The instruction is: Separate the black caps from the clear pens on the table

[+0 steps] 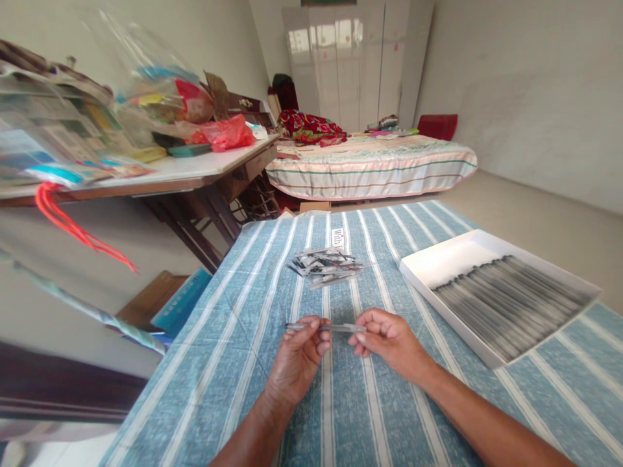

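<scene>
Both my hands pinch one thin clear pen held level above the blue striped cloth. My left hand grips its left part with curled fingers, and my right hand holds its right end. A small heap of clear plastic sleeves lies on the cloth just beyond my hands. To the right stands a white shallow box with several dark pens laid side by side in it.
A wooden table at the left carries plastic bags, papers and a red bag. A bed with a striped cover stands behind, in front of white wardrobes. Flat boxes lie on the floor at the left.
</scene>
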`<state>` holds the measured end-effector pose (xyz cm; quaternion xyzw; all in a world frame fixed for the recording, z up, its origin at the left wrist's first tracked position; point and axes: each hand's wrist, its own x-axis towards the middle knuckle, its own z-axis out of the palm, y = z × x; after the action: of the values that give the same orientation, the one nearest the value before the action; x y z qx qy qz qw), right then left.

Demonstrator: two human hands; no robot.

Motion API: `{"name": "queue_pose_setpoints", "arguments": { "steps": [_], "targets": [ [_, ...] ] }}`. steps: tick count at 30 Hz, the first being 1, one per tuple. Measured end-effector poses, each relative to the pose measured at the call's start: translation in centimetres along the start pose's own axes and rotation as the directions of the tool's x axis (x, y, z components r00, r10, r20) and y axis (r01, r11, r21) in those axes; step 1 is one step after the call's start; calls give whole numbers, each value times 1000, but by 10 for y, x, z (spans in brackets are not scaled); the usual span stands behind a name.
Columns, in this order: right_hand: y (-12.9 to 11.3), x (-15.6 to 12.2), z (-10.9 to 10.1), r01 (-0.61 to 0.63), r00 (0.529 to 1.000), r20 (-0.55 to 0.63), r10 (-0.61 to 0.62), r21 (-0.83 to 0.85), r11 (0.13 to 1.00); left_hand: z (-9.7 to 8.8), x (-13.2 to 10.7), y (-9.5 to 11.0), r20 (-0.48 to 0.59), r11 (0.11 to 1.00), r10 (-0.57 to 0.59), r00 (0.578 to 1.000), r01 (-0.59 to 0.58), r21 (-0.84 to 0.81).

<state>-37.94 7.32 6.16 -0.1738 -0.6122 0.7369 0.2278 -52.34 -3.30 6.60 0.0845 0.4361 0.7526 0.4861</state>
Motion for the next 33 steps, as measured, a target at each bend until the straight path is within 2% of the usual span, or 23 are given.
{"name": "queue_pose_setpoints", "arguments": {
  "steps": [11, 19, 24, 27, 29, 33],
  "targets": [
    [7, -3, 8, 56, 995, -79, -54, 27, 998, 5, -2, -3, -8, 999, 10, 1000, -9, 48],
    [10, -7, 9, 137, 988, -73, -138, -22, 990, 6, -3, -7, -15, 998, 20, 1000, -20, 53],
    [13, -4, 9, 99, 992, -70, -104, -73, 992, 4, -1, -10, -37, 999, 6, 999, -4, 54],
    [11, 1, 6, 64, 996, -51, -74, -173, 983, 1, 2, -11, -65, 998, -18, 998, 22, 57],
    [8, 4, 2, 81, 995, -27, -95, -321, 944, 0, 5, -11, -70, 998, -25, 997, 30, 63],
    [-1, 8, -5, 154, 983, 28, -181, -662, 734, -1, 9, -9, -45, 993, -60, 997, 65, 101]
  ]
}}
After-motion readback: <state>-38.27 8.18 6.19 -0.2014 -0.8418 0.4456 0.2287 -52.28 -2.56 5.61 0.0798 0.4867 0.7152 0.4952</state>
